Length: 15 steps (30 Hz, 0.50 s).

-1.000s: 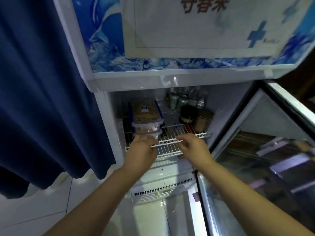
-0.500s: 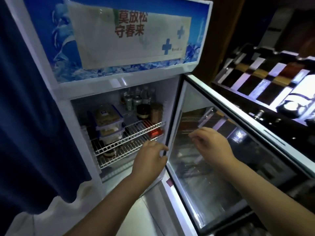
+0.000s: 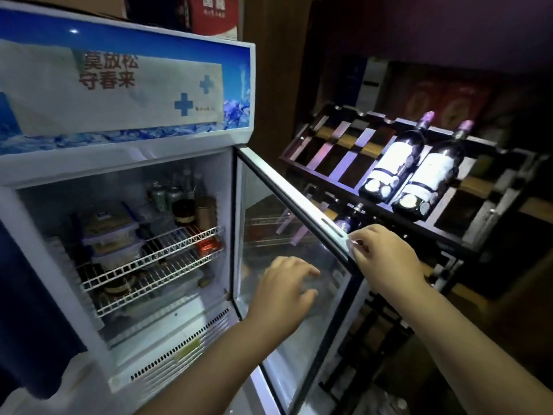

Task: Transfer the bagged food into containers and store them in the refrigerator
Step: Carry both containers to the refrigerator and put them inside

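Note:
A small white refrigerator (image 3: 125, 163) stands open, with a blue and white sign on top. Two stacked clear food containers (image 3: 112, 239) with blue-rimmed lids sit on the left of its upper wire shelf (image 3: 167, 250). The glass door (image 3: 287, 235) swings out to the right. My right hand (image 3: 381, 254) grips the door's top edge near its outer corner. My left hand (image 3: 282, 289) hovers in front of the door glass, fingers spread, holding nothing.
Cans, bottles and jars (image 3: 191, 205) fill the back right of the shelf. A dark wooden wine rack (image 3: 344, 157) with two bottles (image 3: 416, 166) stands right of the door. A blue curtain (image 3: 27, 324) hangs at the left. Cardboard boxes (image 3: 214, 13) rest on the fridge.
Both hands left the wire shelf and moved right to the door. The right hand went from the glass to the door's top edge. My view turned right.

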{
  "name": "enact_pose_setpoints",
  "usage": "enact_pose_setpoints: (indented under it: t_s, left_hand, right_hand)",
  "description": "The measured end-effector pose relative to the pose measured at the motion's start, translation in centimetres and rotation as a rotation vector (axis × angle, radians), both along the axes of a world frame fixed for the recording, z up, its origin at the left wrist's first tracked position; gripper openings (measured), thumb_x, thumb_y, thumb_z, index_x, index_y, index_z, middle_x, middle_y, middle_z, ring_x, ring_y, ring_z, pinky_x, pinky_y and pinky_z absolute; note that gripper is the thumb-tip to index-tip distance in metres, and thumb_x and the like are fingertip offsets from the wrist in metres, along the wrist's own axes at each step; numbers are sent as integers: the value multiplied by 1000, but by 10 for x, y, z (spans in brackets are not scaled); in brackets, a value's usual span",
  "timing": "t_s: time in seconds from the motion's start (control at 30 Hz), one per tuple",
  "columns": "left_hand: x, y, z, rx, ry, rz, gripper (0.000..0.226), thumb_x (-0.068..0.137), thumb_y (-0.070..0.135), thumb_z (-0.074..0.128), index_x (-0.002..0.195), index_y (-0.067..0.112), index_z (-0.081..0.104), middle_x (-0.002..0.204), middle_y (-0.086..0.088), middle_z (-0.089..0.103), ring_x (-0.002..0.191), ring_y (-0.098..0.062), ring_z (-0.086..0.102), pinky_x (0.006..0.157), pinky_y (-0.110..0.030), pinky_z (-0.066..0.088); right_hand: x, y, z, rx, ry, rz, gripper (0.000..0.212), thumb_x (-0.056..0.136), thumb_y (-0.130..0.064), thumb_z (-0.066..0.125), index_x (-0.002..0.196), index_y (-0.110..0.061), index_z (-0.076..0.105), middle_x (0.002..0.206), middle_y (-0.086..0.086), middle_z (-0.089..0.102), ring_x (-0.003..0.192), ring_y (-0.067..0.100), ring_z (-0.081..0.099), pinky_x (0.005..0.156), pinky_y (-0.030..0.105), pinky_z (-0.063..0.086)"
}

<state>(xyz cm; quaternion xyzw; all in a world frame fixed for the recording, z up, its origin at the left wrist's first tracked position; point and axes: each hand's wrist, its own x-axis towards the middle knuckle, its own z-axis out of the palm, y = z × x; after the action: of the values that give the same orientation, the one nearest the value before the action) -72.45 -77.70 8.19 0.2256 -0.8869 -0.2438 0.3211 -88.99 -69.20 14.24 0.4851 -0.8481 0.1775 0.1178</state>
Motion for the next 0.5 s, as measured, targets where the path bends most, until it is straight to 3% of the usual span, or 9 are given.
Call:
enact_pose_setpoints:
  t_s: [0.23,0.5]
  left_hand:
    - [-20,41,-14,20,-22,70,35,79,24,62,113,28,58,113,13,55,111,-5,41,87,-13,29]
    - [29,36,-7,62,11,238,60,73,48,68,127,35,46,127,19,45,116,4,33,90,-14,26]
  right_hand:
    - [-10,14,-5,-70,-123,96,19,90,-25,54,100,-22,70,100,3,67,94,25,61,77,37,49]
    - [19,-1,-8,-165,-235,341,9,80,-21,69,83,-13,73,86,3,69,81,20,62,75,34,48]
